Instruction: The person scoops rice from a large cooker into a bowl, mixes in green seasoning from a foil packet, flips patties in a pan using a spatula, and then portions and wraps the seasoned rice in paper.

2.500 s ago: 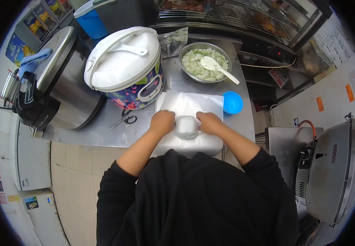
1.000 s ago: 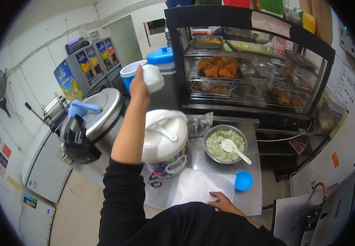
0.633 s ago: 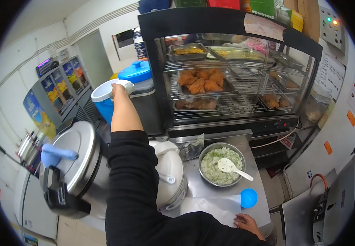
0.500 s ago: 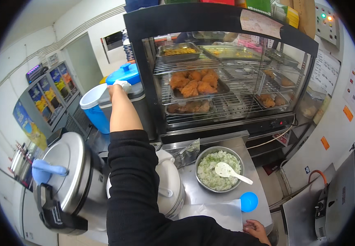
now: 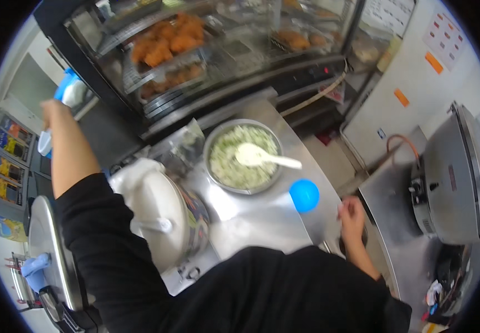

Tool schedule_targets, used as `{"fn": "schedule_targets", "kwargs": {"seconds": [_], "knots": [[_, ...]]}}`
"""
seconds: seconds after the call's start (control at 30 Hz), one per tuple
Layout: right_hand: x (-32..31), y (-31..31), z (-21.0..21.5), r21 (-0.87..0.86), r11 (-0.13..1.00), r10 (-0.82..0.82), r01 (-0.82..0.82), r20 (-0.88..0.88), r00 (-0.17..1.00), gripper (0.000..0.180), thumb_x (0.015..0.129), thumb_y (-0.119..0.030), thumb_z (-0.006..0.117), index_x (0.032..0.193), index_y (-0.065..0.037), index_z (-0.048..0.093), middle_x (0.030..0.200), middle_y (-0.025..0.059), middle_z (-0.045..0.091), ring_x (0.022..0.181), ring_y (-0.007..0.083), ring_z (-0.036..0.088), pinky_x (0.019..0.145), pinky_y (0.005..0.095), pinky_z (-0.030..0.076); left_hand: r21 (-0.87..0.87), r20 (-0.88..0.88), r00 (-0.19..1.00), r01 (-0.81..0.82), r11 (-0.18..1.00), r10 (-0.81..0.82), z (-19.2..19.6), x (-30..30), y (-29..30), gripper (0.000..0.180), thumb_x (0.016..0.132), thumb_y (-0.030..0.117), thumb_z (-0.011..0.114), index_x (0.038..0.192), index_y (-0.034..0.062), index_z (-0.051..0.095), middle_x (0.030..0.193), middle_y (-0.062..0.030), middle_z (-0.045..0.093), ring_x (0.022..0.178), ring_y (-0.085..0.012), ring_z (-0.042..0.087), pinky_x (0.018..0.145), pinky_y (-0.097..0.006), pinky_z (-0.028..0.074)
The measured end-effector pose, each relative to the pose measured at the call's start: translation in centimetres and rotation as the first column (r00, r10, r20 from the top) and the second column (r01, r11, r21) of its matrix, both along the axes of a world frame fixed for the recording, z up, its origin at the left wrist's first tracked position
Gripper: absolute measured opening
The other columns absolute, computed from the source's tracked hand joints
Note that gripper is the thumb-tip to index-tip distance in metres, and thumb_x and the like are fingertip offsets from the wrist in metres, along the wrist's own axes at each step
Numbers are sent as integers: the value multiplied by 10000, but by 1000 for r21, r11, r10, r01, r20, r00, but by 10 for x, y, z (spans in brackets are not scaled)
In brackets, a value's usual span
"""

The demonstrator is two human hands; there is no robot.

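The left hand (image 5: 51, 108) is stretched far up and away past the back left corner of the counter (image 5: 262, 222), beside a blue and white container (image 5: 68, 91); the hand itself is mostly lost at the rim of the view, so whether its grip is closed on the container cannot be told. The right hand (image 5: 352, 213) rests at the counter's right edge with fingers loosely curled and nothing visibly in its grip. Just beside it, toward the middle, lies a round blue lid (image 5: 304, 195). Behind that stands a metal bowl (image 5: 218, 139) of pale green chopped food with a white spoon (image 5: 259, 157) lying in it. A white rice cooker (image 5: 157, 213) takes up the left part of the counter, between the outstretched left arm and the bowl. A glass warming cabinet (image 5: 195, 50) with fried pieces stands along the counter's back edge.
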State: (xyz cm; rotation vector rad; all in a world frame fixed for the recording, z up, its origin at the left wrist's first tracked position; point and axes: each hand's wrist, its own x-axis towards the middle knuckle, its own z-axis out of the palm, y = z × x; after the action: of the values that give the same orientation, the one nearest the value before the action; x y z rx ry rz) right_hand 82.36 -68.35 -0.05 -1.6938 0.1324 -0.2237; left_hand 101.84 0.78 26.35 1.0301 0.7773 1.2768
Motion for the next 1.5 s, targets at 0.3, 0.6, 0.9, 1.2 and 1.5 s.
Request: {"fn": "schedule_targets", "kwargs": {"seconds": [0.3, 0.6, 0.9, 1.2, 1.5], "knots": [[66, 36, -30, -136, 935, 234, -326, -453, 860, 428, 705, -38, 501, 1131, -19, 461, 1089, 168, 457, 810, 220, 547, 567, 304, 479, 638, 434, 817, 18, 770, -379, 45, -140, -294, 178, 795, 163, 501, 905, 45, 425, 705, -72, 485, 494, -160, 480, 498, -225, 408], [52, 122, 71, 1, 641, 767, -768, -43, 640, 398, 731, -115, 513, 1122, -43, 483, 883, 82, 542, 593, 115, 526, 438, 216, 411, -137, 282, 208, 975, 175, -937, -225, -229, -425, 877, 582, 346, 717, 1258, 62, 237, 1224, -163, 351, 1081, -300, 431, 834, -411, 432], [149, 132, 30, -815, 320, 410, -483, -340, 846, 358, 759, -333, 551, 948, -29, 539, 936, 180, 565, 875, 338, 540, 722, 399, 435, -135, 447, 573, 802, 581, -687, -264, -211, -394, 771, 602, 262, 675, 1221, 50, 268, 1105, -106, 433, 1024, -247, 456, 821, -399, 445], [190, 144, 111, -996, -58, 633, -68, -89, 769, 164, 677, -133, 499, 730, -53, 632, 716, 128, 614, 672, 277, 606, 559, 370, 481, 263, 137, 913, 341, 903, -385, -290, -131, -381, 777, 578, 202, 705, 1210, 61, 276, 1148, -108, 369, 1042, -227, 387, 898, -362, 315], [229, 156, 56, -909, -214, 591, -357, -412, 694, 232, 747, -222, 483, 781, -54, 639, 792, 156, 611, 750, 293, 597, 654, 381, 476, 232, 175, 934, 269, 935, -312, -284, -91, -363, 727, 589, 200, 687, 1190, 75, 298, 1112, -112, 394, 980, -225, 427, 854, -353, 360]]}}
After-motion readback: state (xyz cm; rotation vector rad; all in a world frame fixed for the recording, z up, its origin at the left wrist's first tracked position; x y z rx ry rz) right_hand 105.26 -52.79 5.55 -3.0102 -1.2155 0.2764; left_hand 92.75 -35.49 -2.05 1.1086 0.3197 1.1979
